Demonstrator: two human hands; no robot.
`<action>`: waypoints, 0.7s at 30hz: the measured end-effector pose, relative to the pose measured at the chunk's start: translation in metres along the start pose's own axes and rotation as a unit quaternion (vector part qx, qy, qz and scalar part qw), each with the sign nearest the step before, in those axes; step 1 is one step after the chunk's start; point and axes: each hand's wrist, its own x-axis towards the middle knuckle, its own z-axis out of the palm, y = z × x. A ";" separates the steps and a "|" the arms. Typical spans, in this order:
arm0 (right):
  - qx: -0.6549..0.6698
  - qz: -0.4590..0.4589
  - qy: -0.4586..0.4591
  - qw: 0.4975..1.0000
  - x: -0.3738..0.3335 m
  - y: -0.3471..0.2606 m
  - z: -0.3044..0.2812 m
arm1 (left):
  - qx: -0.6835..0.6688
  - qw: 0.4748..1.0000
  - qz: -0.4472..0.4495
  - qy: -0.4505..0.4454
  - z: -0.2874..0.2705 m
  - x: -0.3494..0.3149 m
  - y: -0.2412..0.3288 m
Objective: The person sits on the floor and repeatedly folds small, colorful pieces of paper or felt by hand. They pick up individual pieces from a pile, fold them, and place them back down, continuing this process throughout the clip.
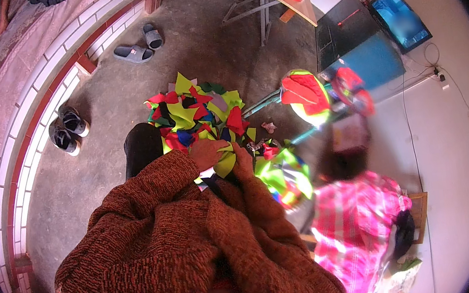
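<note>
Both of my hands are close together at the near edge of a pile of cloth scraps in yellow-green, red, blue, grey and dark green. My left hand has its fingers closed on a yellow-green cloth piece. Beside it, my right hand pinches the same piece from the right side. The fingertips are partly hidden by the cloth. More bright scraps, washed out by sunlight, lie just right of my right hand.
A stool with a red and yellow-green top stands ahead right. A pink checked garment is close on my right; whether someone wears it, I cannot tell. Grey slippers and dark shoes lie left. A table stands at the back.
</note>
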 end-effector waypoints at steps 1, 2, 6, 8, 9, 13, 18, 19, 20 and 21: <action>-0.010 0.006 -0.006 1.000 -0.001 0.003 0.001 | -0.007 1.000 -0.006 0.002 -0.004 0.001 0.004; -0.020 0.012 -0.013 1.000 -0.001 0.008 0.003 | -0.014 1.000 -0.013 0.005 -0.009 0.003 0.007; 0.006 0.039 0.001 0.999 -0.001 0.023 0.011 | -0.022 0.998 0.050 0.028 -0.032 0.012 0.010; 0.011 0.045 -0.026 0.999 0.001 0.009 0.006 | -0.035 0.997 0.059 0.034 -0.066 0.012 0.032; 0.010 0.049 -0.038 0.998 0.001 0.004 0.003 | -0.080 0.992 0.085 0.048 -0.080 0.012 0.043; 0.009 0.081 -0.030 0.996 0.001 0.009 0.008 | -0.146 0.953 0.246 0.102 -0.154 0.006 0.111; -0.005 0.071 -0.004 0.997 0.002 0.022 0.012 | -0.173 0.808 0.505 0.248 -0.226 -0.025 0.210; -0.005 0.066 -0.002 0.998 0.004 0.017 0.013 | -0.186 0.813 0.491 0.252 -0.236 -0.038 0.224; -0.004 0.060 0.002 0.998 0.007 0.012 0.013 | -0.198 0.817 0.478 0.256 -0.246 -0.052 0.239; -0.007 0.067 0.003 0.998 0.003 0.016 0.013 | -0.205 0.816 0.476 0.254 -0.227 -0.076 0.254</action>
